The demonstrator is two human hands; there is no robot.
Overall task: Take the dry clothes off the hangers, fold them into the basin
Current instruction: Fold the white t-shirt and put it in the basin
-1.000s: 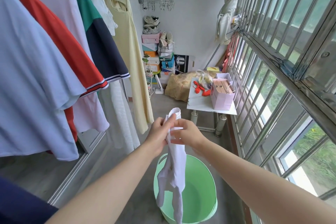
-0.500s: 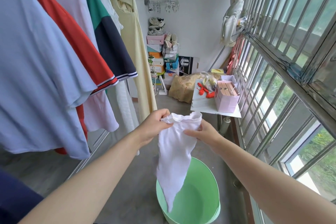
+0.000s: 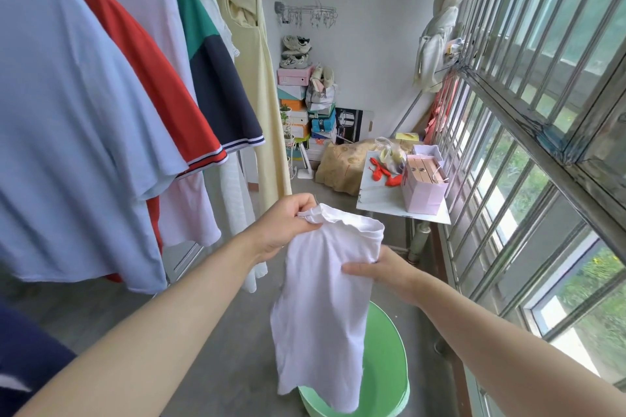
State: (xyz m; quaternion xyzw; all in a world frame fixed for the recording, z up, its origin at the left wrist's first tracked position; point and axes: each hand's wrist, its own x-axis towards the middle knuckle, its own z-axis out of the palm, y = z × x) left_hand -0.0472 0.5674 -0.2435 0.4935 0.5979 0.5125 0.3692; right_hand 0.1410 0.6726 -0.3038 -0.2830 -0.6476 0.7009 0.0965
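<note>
1. Left hand (image 3: 288, 228) pinches the white garment's (image 3: 325, 308) top corner
2. Right hand (image 3: 379, 269) grips its right edge, spreading it for folding
3. It hangs above the green basin's (image 3: 389, 382) near rim

My left grip (image 3: 288, 230) pinched the top corner of the white shirt (image 3: 321, 315), my right grip (image 3: 382, 272) held its edge; it hung over the green basin (image 3: 389, 366).

Head-worn wide-angle camera faces forward and down.

White garment (image 3: 325, 298), probably plain; green basin (image 3: 389, 366)
</note>
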